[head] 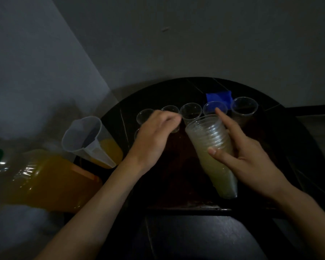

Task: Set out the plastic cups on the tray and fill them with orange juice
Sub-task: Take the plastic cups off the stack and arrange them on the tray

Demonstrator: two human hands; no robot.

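— You're gripping the tilted stack of clear plastic cups (212, 147) in your right hand (251, 158), thumb and fingers curling round it, above the dark tray (176, 175).

— And your left hand (154, 136) is hovering, fingers curled, over the single clear cups (190, 111) standing along the tray's far edge (too blurred to tell whether you're pinching one). The clear plastic jug of orange juice (86, 139) is standing left of the tray, beside the large juice bottle (45, 181).

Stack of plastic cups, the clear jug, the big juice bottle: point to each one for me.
stack of plastic cups (203, 134), head view, ribbed rims near its open end
clear jug (90, 141), head view, middle of its body
big juice bottle (51, 181), head view, its orange side
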